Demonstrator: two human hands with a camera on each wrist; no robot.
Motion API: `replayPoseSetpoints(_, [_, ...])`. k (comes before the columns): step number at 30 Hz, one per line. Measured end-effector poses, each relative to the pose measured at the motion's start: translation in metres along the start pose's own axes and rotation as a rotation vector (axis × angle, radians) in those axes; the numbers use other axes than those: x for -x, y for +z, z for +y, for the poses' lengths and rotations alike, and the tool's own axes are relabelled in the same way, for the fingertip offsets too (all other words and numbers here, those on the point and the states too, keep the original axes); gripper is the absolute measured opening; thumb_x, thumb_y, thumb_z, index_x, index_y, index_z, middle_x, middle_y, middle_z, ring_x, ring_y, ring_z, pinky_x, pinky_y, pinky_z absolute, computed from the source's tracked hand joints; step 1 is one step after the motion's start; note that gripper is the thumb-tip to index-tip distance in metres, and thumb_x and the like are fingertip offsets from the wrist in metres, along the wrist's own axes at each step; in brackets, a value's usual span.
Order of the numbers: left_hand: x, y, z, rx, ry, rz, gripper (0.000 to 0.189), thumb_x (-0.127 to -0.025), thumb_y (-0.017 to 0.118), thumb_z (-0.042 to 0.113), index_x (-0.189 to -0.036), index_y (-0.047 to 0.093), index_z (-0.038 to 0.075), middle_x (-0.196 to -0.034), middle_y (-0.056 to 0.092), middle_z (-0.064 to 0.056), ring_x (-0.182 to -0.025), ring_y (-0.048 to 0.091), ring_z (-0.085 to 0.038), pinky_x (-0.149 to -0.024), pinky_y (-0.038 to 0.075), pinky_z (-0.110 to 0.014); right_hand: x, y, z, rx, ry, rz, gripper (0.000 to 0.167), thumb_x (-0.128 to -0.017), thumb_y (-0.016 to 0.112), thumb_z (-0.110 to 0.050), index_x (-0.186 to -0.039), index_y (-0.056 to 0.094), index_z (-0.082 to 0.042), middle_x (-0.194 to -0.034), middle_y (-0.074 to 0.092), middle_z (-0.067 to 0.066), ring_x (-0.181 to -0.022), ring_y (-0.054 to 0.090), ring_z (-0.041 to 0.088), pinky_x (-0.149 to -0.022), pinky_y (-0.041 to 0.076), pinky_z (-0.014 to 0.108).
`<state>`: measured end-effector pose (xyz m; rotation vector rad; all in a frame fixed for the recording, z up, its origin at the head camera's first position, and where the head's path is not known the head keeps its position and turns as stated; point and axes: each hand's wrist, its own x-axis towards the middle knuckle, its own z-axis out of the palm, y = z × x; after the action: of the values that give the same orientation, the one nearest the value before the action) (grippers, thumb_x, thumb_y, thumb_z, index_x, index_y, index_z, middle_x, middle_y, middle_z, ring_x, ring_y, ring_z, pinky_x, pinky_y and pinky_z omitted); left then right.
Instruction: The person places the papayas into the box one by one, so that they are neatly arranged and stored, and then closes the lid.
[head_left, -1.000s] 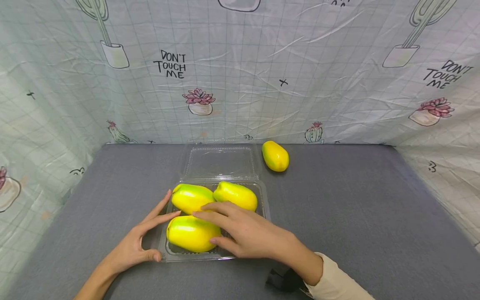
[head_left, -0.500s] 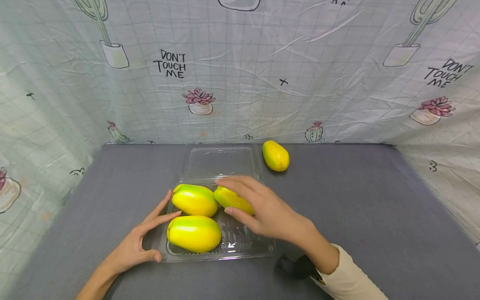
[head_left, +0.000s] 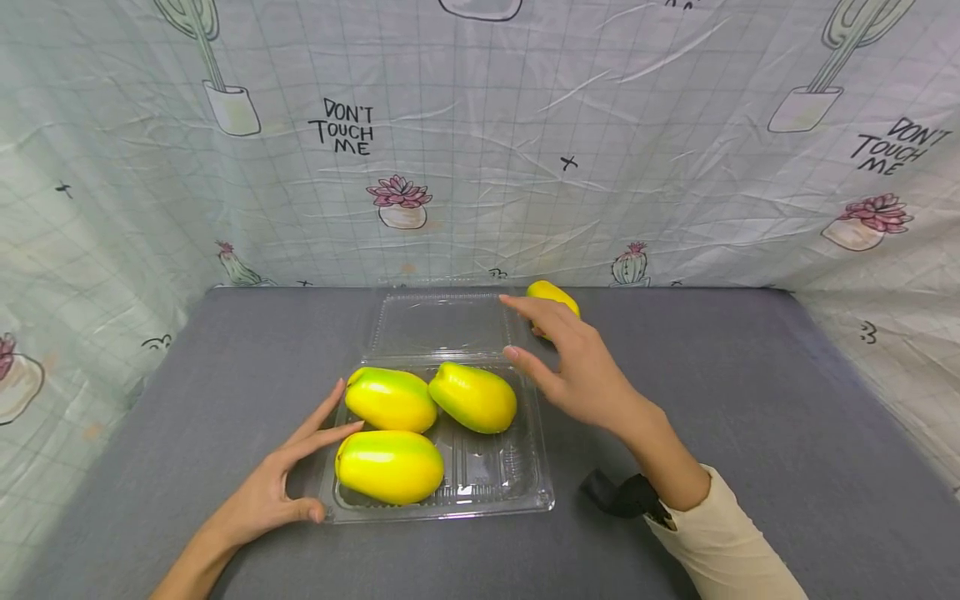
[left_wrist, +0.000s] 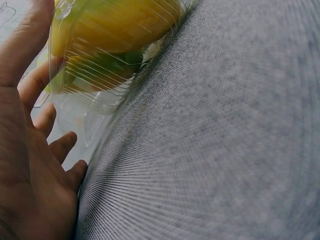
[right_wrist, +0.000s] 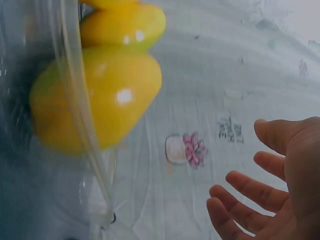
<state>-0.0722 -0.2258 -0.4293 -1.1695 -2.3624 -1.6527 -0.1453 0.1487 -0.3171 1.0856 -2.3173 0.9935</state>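
Three papaya-like yellow-green fruits, one at back left (head_left: 390, 400), one at front left (head_left: 390, 468) and one at back right (head_left: 474, 398), lie in a clear plastic clamshell box (head_left: 495, 504). My left hand (head_left: 273, 479) rests against the box's left side, thumb and fingers spread; in the left wrist view its fingers lie along the ribbed wall (left_wrist: 95, 75). My right hand (head_left: 585, 371) is in the air right of the box, fingers extended and holding nothing. It partly hides a fourth, loose fruit (head_left: 553, 293) on the table behind it.
The box's clear lid (head_left: 442, 325) lies folded back behind it. Grey cloth covers the table (head_left: 750, 417). A patterned curtain (head_left: 480, 167) stands at the back and sides. A black strap (head_left: 622, 496) hangs at the right wrist by the cream sleeve.
My right hand has left the front-left fruit, passed over the back-right one and moved right and back toward the loose fruit. The left hand stays at the box.
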Motion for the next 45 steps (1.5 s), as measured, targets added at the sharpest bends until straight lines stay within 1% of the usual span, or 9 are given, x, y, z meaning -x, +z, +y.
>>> replayPoseSetpoints(2, [0.000, 0.000, -0.001, 0.001, 0.005, 0.001, 0.081, -0.084, 0.069, 0.049, -0.140, 0.043, -0.003, -0.157, 0.004, -0.025, -0.144, 0.002, -0.038, -0.109, 0.013, -0.018, 0.000, -0.003, 0.005, 0.018, 0.037, 0.015, 0.055, -0.088, 0.071, -0.013, -0.138, 0.049, -0.007, -0.133, 0.053, 0.007, -0.108, 0.054, 0.021, -0.087, 0.048, 0.040])
replayPoseSetpoints(6, [-0.001, 0.001, -0.002, 0.004, 0.017, 0.003, 0.081, -0.084, 0.069, 0.049, -0.140, 0.043, -0.003, -0.156, 0.004, -0.026, -0.144, 0.002, -0.038, -0.109, 0.013, -0.018, 0.000, -0.009, 0.016, 0.045, 0.120, 0.039, 0.053, -0.090, 0.069, -0.017, -0.139, 0.049, -0.011, -0.130, 0.056, 0.008, -0.109, 0.055, 0.024, -0.086, 0.048, 0.042])
replayPoseSetpoints(8, [-0.001, 0.001, -0.002, 0.004, 0.020, 0.003, 0.081, -0.084, 0.069, 0.049, -0.140, 0.043, -0.003, -0.156, 0.004, -0.026, -0.144, 0.002, -0.038, -0.110, 0.013, -0.018, 0.000, -0.011, 0.023, 0.053, 0.147, 0.051, 0.053, -0.090, 0.068, -0.017, -0.139, 0.049, -0.010, -0.130, 0.056, 0.009, -0.110, 0.055, 0.026, -0.085, 0.049, 0.043])
replayPoseSetpoints(18, [0.002, 0.001, -0.001, 0.008, -0.015, -0.001, 0.080, -0.084, 0.069, 0.048, -0.141, 0.043, -0.002, -0.157, 0.004, -0.023, -0.144, 0.001, -0.037, -0.108, 0.014, -0.016, 0.006, -0.022, 0.046, 0.105, 0.239, 0.064, 0.053, -0.090, 0.068, -0.016, -0.138, 0.049, -0.007, -0.129, 0.056, 0.013, -0.107, 0.056, 0.029, -0.085, 0.050, 0.047])
replayPoseSetpoints(25, [0.001, 0.001, -0.001, 0.010, 0.005, -0.001, 0.079, -0.084, 0.069, 0.047, -0.140, 0.043, -0.003, -0.156, 0.004, -0.026, -0.144, 0.002, -0.037, -0.109, 0.014, -0.018, 0.006, -0.026, 0.065, 0.096, 0.293, 0.072, 0.051, -0.092, 0.066, -0.016, -0.139, 0.048, -0.007, -0.133, 0.052, 0.015, -0.109, 0.054, 0.032, -0.087, 0.049, 0.050])
replayPoseSetpoints(30, [0.000, 0.000, 0.000, -0.004, 0.003, 0.005, 0.080, -0.084, 0.069, 0.049, -0.140, 0.044, -0.002, -0.156, 0.005, -0.026, -0.144, 0.003, -0.038, -0.110, 0.014, -0.019, 0.006, -0.023, 0.078, 0.083, 0.384, 0.046, 0.053, -0.094, 0.063, -0.022, -0.141, 0.044, -0.007, -0.137, 0.047, 0.018, -0.113, 0.050, 0.035, -0.091, 0.045, 0.052])
replayPoseSetpoints(37, [0.000, 0.000, 0.000, 0.005, -0.001, -0.002, 0.080, -0.084, 0.069, 0.048, -0.140, 0.044, -0.002, -0.157, 0.004, -0.024, -0.144, 0.002, -0.037, -0.109, 0.014, -0.018, 0.007, -0.012, 0.095, 0.055, 0.536, -0.001, 0.064, -0.094, 0.061, -0.035, -0.147, 0.035, -0.010, -0.147, 0.036, 0.018, -0.122, 0.045, 0.040, -0.095, 0.042, 0.055])
replayPoseSetpoints(41, [0.000, -0.001, 0.000, 0.009, 0.001, -0.007, 0.080, -0.084, 0.069, 0.048, -0.140, 0.043, -0.003, -0.157, 0.004, -0.024, -0.144, 0.001, -0.038, -0.109, 0.014, -0.018, 0.006, -0.007, 0.103, 0.063, 0.567, -0.004, 0.070, -0.093, 0.061, -0.041, -0.150, 0.032, -0.012, -0.149, 0.034, 0.016, -0.120, 0.046, 0.040, -0.093, 0.042, 0.055])
replayPoseSetpoints(45, [-0.001, -0.001, 0.001, 0.003, -0.001, -0.006, 0.081, -0.084, 0.068, 0.050, -0.140, 0.044, -0.002, -0.157, 0.004, -0.024, -0.144, 0.002, -0.037, -0.109, 0.014, -0.018, 0.004, 0.000, 0.109, 0.078, 0.591, -0.026, 0.077, -0.091, 0.061, -0.046, -0.151, 0.028, -0.010, -0.146, 0.037, 0.021, -0.117, 0.047, 0.041, -0.089, 0.042, 0.058])
